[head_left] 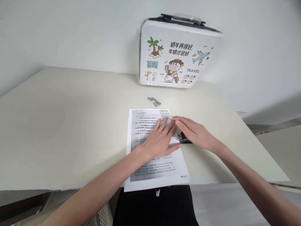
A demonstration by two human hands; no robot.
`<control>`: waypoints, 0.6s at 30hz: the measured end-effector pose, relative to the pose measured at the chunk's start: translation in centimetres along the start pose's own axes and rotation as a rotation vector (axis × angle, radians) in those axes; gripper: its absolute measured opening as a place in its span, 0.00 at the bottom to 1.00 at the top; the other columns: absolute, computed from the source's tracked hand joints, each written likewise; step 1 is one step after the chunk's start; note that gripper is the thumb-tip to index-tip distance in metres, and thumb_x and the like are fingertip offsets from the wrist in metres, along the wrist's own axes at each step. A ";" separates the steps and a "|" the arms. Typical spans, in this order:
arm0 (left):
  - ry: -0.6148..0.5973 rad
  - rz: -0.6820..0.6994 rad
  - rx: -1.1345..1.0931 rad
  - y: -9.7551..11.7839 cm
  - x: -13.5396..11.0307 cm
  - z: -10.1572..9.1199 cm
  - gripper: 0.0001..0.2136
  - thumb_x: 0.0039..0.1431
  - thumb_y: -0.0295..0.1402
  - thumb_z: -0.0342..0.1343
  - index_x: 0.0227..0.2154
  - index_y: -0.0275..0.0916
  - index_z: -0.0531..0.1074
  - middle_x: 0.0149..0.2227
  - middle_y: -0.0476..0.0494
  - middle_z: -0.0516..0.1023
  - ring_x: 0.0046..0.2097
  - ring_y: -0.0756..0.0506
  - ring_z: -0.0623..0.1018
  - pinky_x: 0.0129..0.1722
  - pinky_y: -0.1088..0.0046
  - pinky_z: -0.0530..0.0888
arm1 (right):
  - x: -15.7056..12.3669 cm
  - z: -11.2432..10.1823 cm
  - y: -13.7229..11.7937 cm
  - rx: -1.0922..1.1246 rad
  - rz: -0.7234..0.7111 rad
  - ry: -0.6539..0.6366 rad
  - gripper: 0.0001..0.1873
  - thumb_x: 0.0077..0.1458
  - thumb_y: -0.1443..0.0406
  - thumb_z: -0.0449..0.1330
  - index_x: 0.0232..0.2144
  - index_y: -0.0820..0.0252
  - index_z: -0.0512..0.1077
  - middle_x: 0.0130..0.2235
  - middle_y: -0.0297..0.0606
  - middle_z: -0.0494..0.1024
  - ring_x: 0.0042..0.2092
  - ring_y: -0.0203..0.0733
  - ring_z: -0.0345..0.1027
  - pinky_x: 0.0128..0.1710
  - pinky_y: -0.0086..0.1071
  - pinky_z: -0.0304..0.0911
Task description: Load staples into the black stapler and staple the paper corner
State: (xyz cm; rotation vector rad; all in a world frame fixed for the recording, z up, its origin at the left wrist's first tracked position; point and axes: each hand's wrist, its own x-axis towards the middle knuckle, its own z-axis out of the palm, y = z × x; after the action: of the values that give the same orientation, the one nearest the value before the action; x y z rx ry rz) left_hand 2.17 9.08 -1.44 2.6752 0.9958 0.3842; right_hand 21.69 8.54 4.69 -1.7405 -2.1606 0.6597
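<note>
The right grip mostly hides the stapler.

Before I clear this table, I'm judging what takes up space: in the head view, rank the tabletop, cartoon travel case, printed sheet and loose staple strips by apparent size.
1. Tabletop
2. Cartoon travel case and printed sheet: too alike to rank, and the sheet lies nearer.
3. Staple strips

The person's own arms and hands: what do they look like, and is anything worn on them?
The left hand and right hand are slim and ungloved. The left forearm and right forearm are bare, with no sleeve, watch or bracelet in view.
</note>
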 end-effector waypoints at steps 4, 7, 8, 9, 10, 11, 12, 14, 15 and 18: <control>-0.007 -0.002 0.006 0.1 0.0 0.0 0.39 0.74 0.55 0.44 0.75 0.32 0.48 0.77 0.34 0.49 0.78 0.30 0.41 0.76 0.47 0.41 | 0.1 0.2 0.0 -0.020 -0.024 -0.003 0.28 0.73 0.47 0.41 0.58 0.44 0.74 0.65 0.33 0.75 0.67 0.52 0.68 0.66 0.52 0.64; -0.002 0.002 0.002 0.1 0.0 -0.1 0.38 0.74 0.55 0.44 0.74 0.32 0.50 0.77 0.34 0.51 0.78 0.30 0.42 0.76 0.46 0.41 | 0.1 0.3 -0.2 -0.046 -0.036 -0.016 0.27 0.73 0.48 0.40 0.58 0.45 0.74 0.65 0.32 0.75 0.68 0.51 0.66 0.67 0.53 0.63; -0.004 0.002 0.002 0.1 0.0 -0.1 0.38 0.74 0.55 0.44 0.74 0.32 0.50 0.77 0.34 0.51 0.78 0.29 0.42 0.76 0.46 0.42 | 0.1 0.3 -0.3 -0.055 -0.040 -0.018 0.27 0.74 0.49 0.40 0.59 0.45 0.73 0.65 0.32 0.75 0.68 0.50 0.66 0.67 0.53 0.63; -0.007 0.001 0.002 0.1 0.0 -0.2 0.38 0.74 0.55 0.44 0.74 0.32 0.51 0.77 0.34 0.51 0.78 0.29 0.42 0.76 0.46 0.42 | 0.1 0.4 -0.3 -0.064 -0.044 -0.020 0.27 0.74 0.49 0.40 0.59 0.45 0.73 0.65 0.32 0.75 0.68 0.50 0.65 0.67 0.53 0.63; -0.009 -0.001 0.002 0.1 0.0 -0.2 0.37 0.74 0.55 0.44 0.74 0.32 0.51 0.77 0.34 0.51 0.78 0.29 0.42 0.76 0.45 0.42 | 0.1 0.4 -0.4 -0.075 -0.051 -0.023 0.27 0.74 0.49 0.40 0.59 0.45 0.73 0.66 0.32 0.74 0.68 0.49 0.65 0.67 0.52 0.63; -0.009 -0.002 0.002 0.1 0.0 -0.2 0.37 0.74 0.55 0.44 0.74 0.32 0.51 0.77 0.34 0.51 0.78 0.29 0.42 0.76 0.45 0.42 | 0.1 0.5 -0.5 -0.090 -0.059 -0.026 0.27 0.74 0.50 0.40 0.59 0.45 0.73 0.66 0.32 0.74 0.69 0.49 0.65 0.67 0.52 0.62; -0.006 -0.002 0.002 0.1 0.0 -0.1 0.37 0.74 0.55 0.44 0.74 0.32 0.52 0.77 0.34 0.51 0.78 0.29 0.43 0.76 0.46 0.42 | 0.1 0.5 -0.5 -0.109 -0.069 -0.028 0.27 0.74 0.50 0.39 0.59 0.46 0.72 0.66 0.33 0.74 0.69 0.49 0.64 0.67 0.52 0.62; 0.005 0.001 0.002 0.0 0.0 0.0 0.37 0.74 0.56 0.44 0.73 0.32 0.53 0.76 0.34 0.53 0.77 0.29 0.43 0.76 0.46 0.42 | 0.1 0.7 -0.6 -0.155 -0.085 -0.031 0.28 0.75 0.51 0.38 0.60 0.47 0.71 0.67 0.34 0.73 0.69 0.49 0.63 0.68 0.53 0.61; 0.013 0.003 0.003 0.0 0.0 0.1 0.37 0.74 0.56 0.44 0.73 0.32 0.54 0.76 0.34 0.53 0.77 0.29 0.44 0.76 0.46 0.42 | 0.1 0.7 -0.6 -0.178 -0.091 -0.032 0.28 0.75 0.51 0.38 0.61 0.48 0.71 0.67 0.34 0.72 0.70 0.49 0.63 0.68 0.53 0.61; 0.029 0.002 0.009 -0.1 -0.1 0.2 0.36 0.74 0.56 0.44 0.72 0.32 0.55 0.75 0.34 0.56 0.77 0.29 0.44 0.76 0.47 0.42 | 0.2 1.0 -0.7 -0.230 -0.102 -0.042 0.28 0.75 0.52 0.37 0.61 0.48 0.71 0.68 0.34 0.71 0.70 0.48 0.62 0.67 0.53 0.62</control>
State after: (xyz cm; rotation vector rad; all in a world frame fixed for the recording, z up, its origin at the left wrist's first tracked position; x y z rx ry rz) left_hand 2.11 9.02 -1.65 2.6860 1.0051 0.4212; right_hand 20.57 8.44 4.21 -1.7233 -2.4174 0.4402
